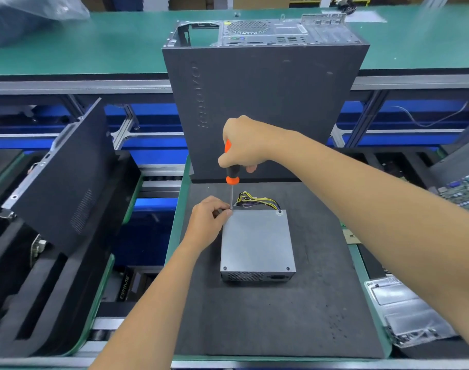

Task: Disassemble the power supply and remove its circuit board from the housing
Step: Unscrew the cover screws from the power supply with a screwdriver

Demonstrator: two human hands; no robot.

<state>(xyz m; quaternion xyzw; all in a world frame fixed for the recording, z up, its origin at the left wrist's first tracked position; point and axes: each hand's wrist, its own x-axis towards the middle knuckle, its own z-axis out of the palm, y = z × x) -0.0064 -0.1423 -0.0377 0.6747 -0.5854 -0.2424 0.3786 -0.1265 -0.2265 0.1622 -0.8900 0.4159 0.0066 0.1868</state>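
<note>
Power supply (257, 244) flat on a dark foam mat (254, 316) atop the surface, closed metal housing up, bundled wires (257, 201) spilling from its far end. At the supply's far-left corner, left hand (206, 222), fingers curled and pinching at the corner beside the tool's shaft (whether on a screw, unclear). Directly above that corner, right hand (245, 144) wrapped around the handle of an orange-and-black screwdriver (231, 174), held upright, tip down at the housing's edge. Beyond the supply, a black computer tower (262, 108) standing upright.
</note>
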